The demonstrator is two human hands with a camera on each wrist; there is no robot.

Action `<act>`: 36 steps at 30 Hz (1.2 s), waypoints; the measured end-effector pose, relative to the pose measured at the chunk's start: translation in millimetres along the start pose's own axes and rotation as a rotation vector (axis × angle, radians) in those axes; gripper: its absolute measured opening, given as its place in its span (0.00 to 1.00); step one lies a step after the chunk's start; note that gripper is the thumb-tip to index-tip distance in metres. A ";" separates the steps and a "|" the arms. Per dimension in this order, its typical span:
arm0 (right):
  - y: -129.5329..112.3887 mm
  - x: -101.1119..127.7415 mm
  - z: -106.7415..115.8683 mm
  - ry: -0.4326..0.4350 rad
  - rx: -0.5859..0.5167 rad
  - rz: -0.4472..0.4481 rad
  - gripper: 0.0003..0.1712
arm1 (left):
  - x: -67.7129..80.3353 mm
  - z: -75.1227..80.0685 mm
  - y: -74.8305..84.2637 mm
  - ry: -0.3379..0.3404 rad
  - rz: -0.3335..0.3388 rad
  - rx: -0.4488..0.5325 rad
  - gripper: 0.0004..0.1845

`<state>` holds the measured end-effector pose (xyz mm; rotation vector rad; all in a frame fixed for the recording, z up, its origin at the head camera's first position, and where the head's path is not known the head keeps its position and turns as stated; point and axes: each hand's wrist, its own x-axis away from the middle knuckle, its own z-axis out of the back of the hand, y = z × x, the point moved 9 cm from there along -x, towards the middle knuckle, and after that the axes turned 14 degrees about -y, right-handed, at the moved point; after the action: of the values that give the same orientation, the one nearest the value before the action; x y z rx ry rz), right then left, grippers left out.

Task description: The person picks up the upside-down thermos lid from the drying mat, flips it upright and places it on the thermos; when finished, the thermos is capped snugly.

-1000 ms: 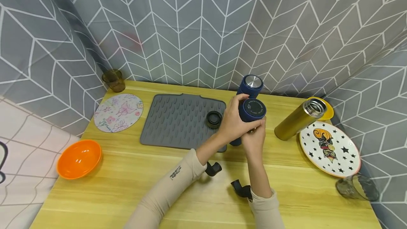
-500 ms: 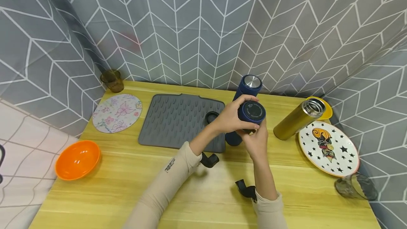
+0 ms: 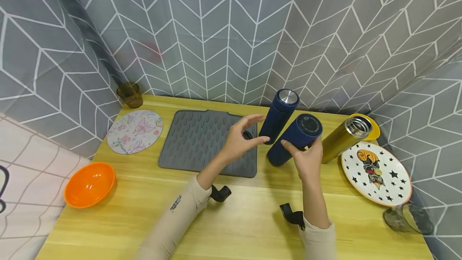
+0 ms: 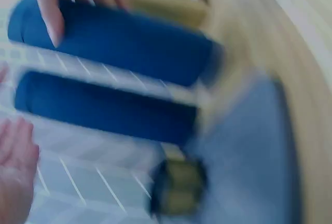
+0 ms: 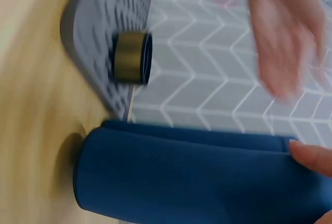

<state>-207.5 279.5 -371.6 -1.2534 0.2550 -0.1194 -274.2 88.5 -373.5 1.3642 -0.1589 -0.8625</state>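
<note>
At the centre right of the head view, the right hand (image 3: 306, 159) wraps its fingers (image 3: 288, 144) around a dark blue flask (image 3: 294, 139), gripping it near its upper half. The flask leans toward the right of the frame, its foot on the tabletop (image 3: 234, 216) just off the right edge of the grey ribbed mat (image 3: 205, 141). In the right wrist view the same flask (image 5: 181, 175) fills the lower part of the frame, with a fingertip (image 5: 311, 156) pressed on it at the right edge.

The left hand (image 3: 240, 139) hovers just left of the flasks, above the mat's right edge, its fingers spread and relaxed, holding nothing. Behind it on the mat lies a small dark ring-shaped cap (image 3: 247, 135), mostly hidden in the head view; the right wrist view shows it as a brass-toned ring (image 5: 132, 58) on the mat.

A second blue flask (image 3: 279, 113) with a silver top stands just behind the held one, near the patterned backdrop. To the right, a gold flask (image 3: 343, 139) with no lid on its top leans beside a star-printed plate (image 3: 388, 179). An orange bowl (image 3: 90, 183) sits at the lower left, a floral round mat (image 3: 135, 131) and a brown tumbler (image 3: 130, 94) at the upper left of the tabletop.
</note>
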 end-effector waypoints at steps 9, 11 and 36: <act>20.4 -44.3 24.9 0.096 0.044 -0.129 0.49 | 32.4 24.1 -91.3 -0.066 0.517 -0.301 0.51; 25.2 -48.9 26.0 0.099 0.051 -0.148 0.49 | 31.5 19.6 -100.4 -0.116 0.556 -0.343 0.53; 2.1 36.7 -30.8 0.055 0.038 0.002 0.42 | 58.2 12.4 -3.2 -0.033 0.254 -0.396 0.40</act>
<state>-180.0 243.3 -387.1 -1.2134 0.3001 -0.1560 -242.3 42.9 -395.0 0.9366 -0.1723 -0.6610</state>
